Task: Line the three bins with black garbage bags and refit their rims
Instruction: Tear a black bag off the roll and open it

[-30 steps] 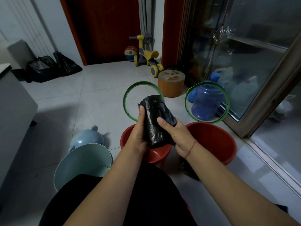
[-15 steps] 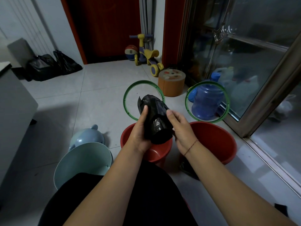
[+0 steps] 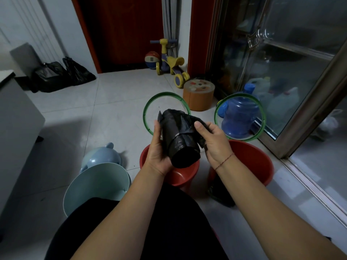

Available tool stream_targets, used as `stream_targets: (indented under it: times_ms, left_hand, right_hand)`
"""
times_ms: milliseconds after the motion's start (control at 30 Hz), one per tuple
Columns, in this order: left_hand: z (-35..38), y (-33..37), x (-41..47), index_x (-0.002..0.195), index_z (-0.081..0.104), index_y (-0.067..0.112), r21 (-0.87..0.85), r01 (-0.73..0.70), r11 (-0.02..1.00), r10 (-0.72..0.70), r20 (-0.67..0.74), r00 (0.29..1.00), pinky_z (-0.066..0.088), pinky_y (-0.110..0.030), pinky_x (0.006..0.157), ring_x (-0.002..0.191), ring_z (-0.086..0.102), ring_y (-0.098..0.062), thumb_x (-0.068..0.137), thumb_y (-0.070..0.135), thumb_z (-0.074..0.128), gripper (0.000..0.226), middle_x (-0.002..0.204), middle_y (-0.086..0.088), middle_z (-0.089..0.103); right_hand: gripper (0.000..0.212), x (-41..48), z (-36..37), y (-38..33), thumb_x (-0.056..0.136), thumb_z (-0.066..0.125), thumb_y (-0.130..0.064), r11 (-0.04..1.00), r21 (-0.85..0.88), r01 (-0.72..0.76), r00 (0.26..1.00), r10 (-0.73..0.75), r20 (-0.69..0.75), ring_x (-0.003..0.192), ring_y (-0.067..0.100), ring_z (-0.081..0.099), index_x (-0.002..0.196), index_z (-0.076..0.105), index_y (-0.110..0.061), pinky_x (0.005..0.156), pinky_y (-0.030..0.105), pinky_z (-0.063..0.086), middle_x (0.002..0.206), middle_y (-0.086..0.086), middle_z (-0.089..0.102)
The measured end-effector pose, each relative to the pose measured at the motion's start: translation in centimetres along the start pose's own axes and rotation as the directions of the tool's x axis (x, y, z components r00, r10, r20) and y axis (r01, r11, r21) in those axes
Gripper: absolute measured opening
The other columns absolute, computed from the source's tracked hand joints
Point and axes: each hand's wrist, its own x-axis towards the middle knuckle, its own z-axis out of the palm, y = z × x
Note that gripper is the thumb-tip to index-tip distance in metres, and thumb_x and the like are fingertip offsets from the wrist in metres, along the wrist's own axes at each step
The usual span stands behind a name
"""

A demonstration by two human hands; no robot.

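left hand [image 3: 159, 152] wrapped round bag roll [image 3: 181, 139]; right hand [image 3: 214, 141] pinching its loose flap; thin film may tear, or roll drop into red bin [image 3: 185, 175]

Black bag roll [image 3: 180, 139] above unlined red bin [image 3: 180, 175].
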Motion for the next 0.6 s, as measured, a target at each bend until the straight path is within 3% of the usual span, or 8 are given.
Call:
stream_targets:
  times_ms: [100, 167, 233, 400, 533, 600]
  left_hand:
    - [0.1, 0.2, -0.5, 0.127, 0.058, 0.002, -0.071, -0.074, 0.995, 0.079, 0.064, 0.995, 0.045, -0.047, 0.1, 0.108, 0.063, -0.036, 0.063, 0.048, 0.079, 0.081, 0.123, -0.022, 0.062]
    - [0.0, 0.5, -1.0, 0.126, 0.059, 0.001, -0.152, -0.096, 0.984, 0.116, 0.128, 0.985, 0.047, -0.05, 0.099, 0.109, 0.063, -0.038, 0.066, 0.043, 0.08, 0.076, 0.122, -0.024, 0.063]
    - [-0.3, 0.8, -1.2, 0.129, 0.056, 0.003, -0.2, -0.108, 0.974, 0.138, 0.145, 0.98, 0.042, -0.05, 0.104, 0.114, 0.06, -0.039, 0.072, 0.049, 0.073, 0.075, 0.124, -0.024, 0.062]
    - [-0.4, 0.8, -1.1, 0.133, 0.052, 0.001, -0.219, -0.114, 0.969, 0.153, 0.17, 0.973, 0.024, -0.043, 0.116, 0.124, 0.051, -0.036, 0.076, 0.062, 0.057, 0.084, 0.131, -0.023, 0.056]
    - [-0.5, 0.4, -0.8, 0.131, 0.055, 0.007, -0.199, -0.174, 0.965, 0.207, 0.161, 0.965, 0.035, -0.046, 0.111, 0.121, 0.054, -0.033, 0.074, 0.053, 0.069, 0.075, 0.129, -0.018, 0.058]
    - [-0.5, 0.4, -0.7, 0.129, 0.058, 0.009, -0.193, -0.217, 0.957, 0.247, 0.153, 0.957, 0.036, -0.049, 0.11, 0.123, 0.053, -0.034, 0.076, 0.057, 0.062, 0.072, 0.131, -0.016, 0.058]
  right_hand:
    - [0.008, 0.6, -0.2, -1.1, 0.087, 0.061, -0.008, 0.997, 0.059, 0.043, 0.999, -0.043, 0.001, 0.07, 0.019, 0.06, 0.083, 0.055, -0.009, 0.066, 0.028, 0.051, 0.078, 0.01, 0.061]
    - [0.011, 1.0, -0.5, -1.8, 0.089, 0.058, -0.006, 0.994, 0.092, 0.064, 0.998, -0.062, -0.03, 0.059, 0.01, 0.062, 0.08, 0.054, -0.01, 0.054, 0.022, 0.052, 0.07, 0.003, 0.063]
    - [0.015, 1.4, -0.9, -2.6, 0.091, 0.057, -0.007, 0.994, 0.086, 0.073, 0.996, -0.068, -0.065, 0.053, 0.006, 0.059, 0.077, 0.053, -0.014, 0.048, 0.019, 0.047, 0.066, -0.001, 0.061]
    - [0.017, 2.3, -1.5, -4.1, 0.091, 0.057, -0.009, 0.987, 0.139, 0.085, 0.992, -0.072, -0.1, 0.053, 0.006, 0.056, 0.076, 0.051, -0.015, 0.05, 0.019, 0.047, 0.069, 0.0, 0.058]
    - [0.018, 2.3, -0.7, -3.4, 0.091, 0.056, -0.009, 0.985, 0.164, 0.06, 0.997, -0.052, -0.054, 0.053, 0.005, 0.059, 0.075, 0.051, -0.015, 0.05, 0.019, 0.049, 0.061, -0.004, 0.063]
    - [0.017, 2.2, -0.3, -2.7, 0.092, 0.055, -0.009, 0.983, 0.176, 0.046, 0.999, -0.041, -0.032, 0.055, 0.005, 0.061, 0.076, 0.051, -0.015, 0.051, 0.019, 0.05, 0.059, -0.006, 0.064]
